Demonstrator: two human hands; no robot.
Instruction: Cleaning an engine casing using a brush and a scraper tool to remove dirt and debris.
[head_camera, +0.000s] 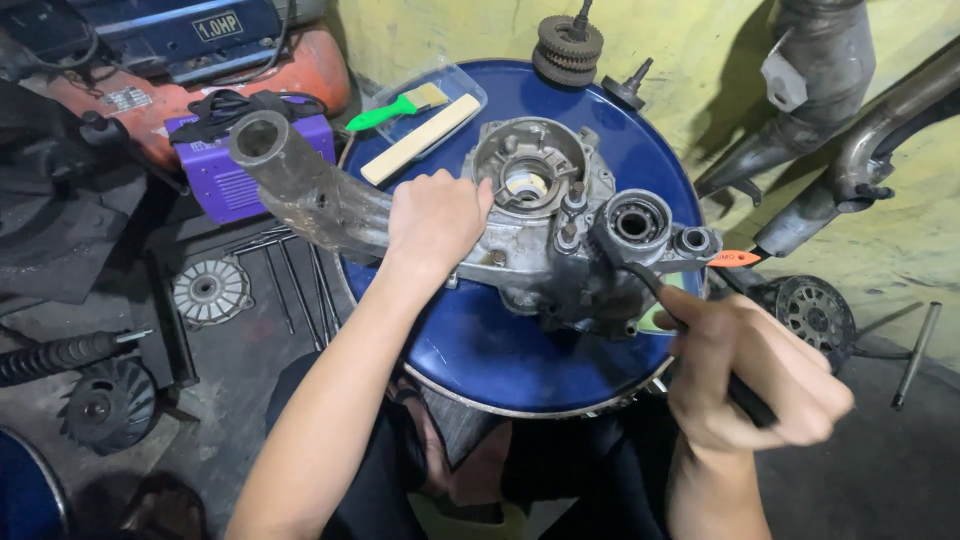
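Observation:
A grey metal engine casing (545, 215) with a long tube arm lies across the blue round drum top (480, 350). My left hand (435, 218) rests palm down on the casing, next to its big round opening. My right hand (745, 370) grips a thin black tool (650, 290) like a pen. The tool's tip touches the casing beside a small bearing hole at its right end.
On the drum's far side lie a clear tray (440, 100) with a green-handled brush (395, 108) and a pale stick, and a stack of gears (568, 48). A purple box (215, 175), fan wheels and rods lie on the floor at left. Exhaust pipes (850, 150) lean at right.

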